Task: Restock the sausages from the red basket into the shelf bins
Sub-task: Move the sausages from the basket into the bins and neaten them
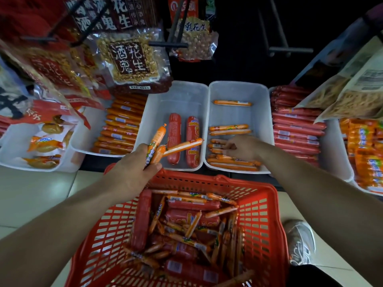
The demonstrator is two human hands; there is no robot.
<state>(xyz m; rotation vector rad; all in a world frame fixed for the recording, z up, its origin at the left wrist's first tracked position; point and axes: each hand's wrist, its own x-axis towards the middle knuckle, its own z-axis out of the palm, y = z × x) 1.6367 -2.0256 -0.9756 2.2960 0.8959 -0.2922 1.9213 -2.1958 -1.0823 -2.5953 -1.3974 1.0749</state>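
A red basket (267, 216) sits on the floor in front of me, holding several thin orange sausages and thick red sausages (192, 204). My left hand (132, 168) is above the basket's far rim, shut on a few thin orange sausages (159, 139) that fan upward. My right hand (244, 149) reaches into the right white bin (263, 96), fingers down on the thin orange sausages (230, 162) stacked at its near end. The middle white bin (157, 104) holds two thick red sausages (174, 137).
A bin of orange sausages (120, 129) stands left of the middle bin, and a stack of red sausages (296, 129) lies right. Peanut packets (130, 61) hang from hooks above. A snack bin (41, 146) is far left. My shoe (300, 241) is beside the basket.
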